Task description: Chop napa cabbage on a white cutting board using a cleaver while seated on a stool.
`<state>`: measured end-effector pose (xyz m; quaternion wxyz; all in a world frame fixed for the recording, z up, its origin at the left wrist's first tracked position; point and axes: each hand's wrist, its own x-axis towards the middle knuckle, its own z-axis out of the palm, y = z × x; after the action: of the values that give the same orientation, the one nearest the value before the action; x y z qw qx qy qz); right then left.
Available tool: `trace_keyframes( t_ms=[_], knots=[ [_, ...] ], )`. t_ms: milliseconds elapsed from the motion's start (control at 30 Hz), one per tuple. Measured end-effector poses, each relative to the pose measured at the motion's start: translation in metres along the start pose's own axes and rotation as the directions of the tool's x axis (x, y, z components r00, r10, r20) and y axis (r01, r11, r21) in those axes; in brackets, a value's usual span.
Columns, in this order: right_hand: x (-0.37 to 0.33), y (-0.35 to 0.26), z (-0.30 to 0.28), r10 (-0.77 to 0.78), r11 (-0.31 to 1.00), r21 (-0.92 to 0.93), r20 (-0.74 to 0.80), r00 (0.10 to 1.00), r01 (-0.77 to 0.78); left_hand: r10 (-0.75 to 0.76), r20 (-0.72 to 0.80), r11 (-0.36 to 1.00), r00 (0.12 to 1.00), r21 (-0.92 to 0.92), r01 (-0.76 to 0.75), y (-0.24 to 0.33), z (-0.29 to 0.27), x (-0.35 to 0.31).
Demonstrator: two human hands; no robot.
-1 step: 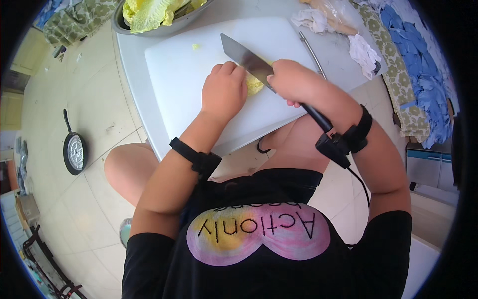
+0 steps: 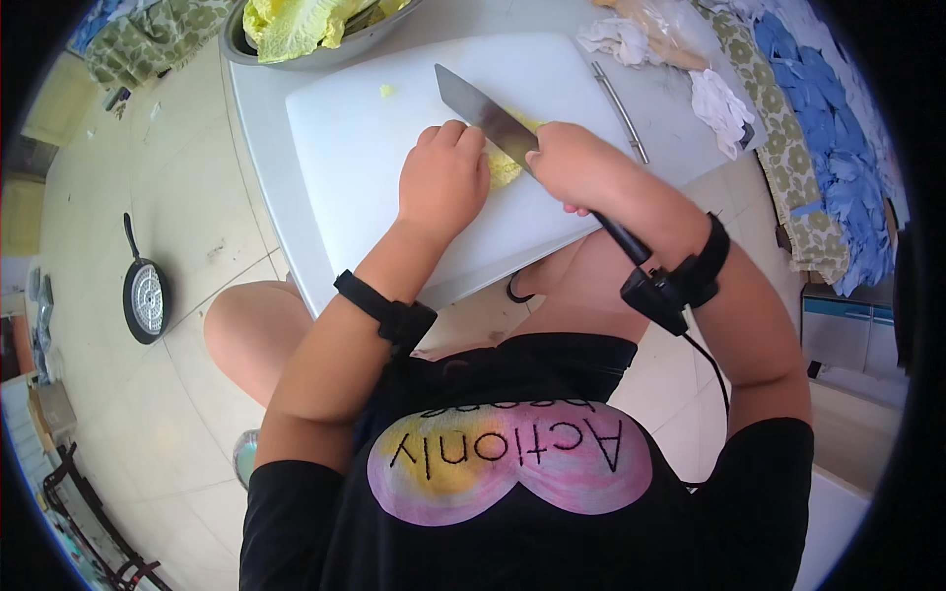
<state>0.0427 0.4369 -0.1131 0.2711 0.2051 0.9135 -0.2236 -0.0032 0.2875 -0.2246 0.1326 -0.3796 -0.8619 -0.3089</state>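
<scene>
My right hand (image 2: 581,167) is wrapped round the black handle of a kitchen knife (image 2: 488,110), its blade slanting away to the far left. Under and beside that blade lies a pale yellow piece of napa cabbage (image 2: 505,169) on a white cutting board (image 2: 360,148). My left hand (image 2: 443,175) rests on the board with its fingers curled against the near left side of the cabbage, close to the blade. The left fingertips and part of the cabbage are hidden. A small yellow scrap (image 2: 386,92) sits farther off on the board.
Large cabbage leaves (image 2: 301,28) fill a metal bowl (image 2: 235,41) at the table's far left. Right of the board lie a thin metal rod (image 2: 621,110), crumpled white tissue (image 2: 719,110) and a plastic bag (image 2: 680,30). A frying pan (image 2: 148,298) is on the floor at left.
My right hand and the knife handle have shifted very slightly, and more of the metal rod shows. My left hand stays in place.
</scene>
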Motion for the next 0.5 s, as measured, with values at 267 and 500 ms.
trace_keyframes(
  t_ms=[267,500],
  knots=[
    [0.04,0.042,0.045,-0.437,0.896,-0.311,-0.481,0.76,0.319,-0.076,-0.044,0.987,0.996,-0.142,0.069,0.009,0.003,-0.001],
    [-0.011,-0.017,-0.024,0.025,0.996,-0.081,0.058,0.998,-0.021,-0.1,-0.093,0.978,0.991,-0.192,0.081,0.001,0.006,-0.003]
  ],
)
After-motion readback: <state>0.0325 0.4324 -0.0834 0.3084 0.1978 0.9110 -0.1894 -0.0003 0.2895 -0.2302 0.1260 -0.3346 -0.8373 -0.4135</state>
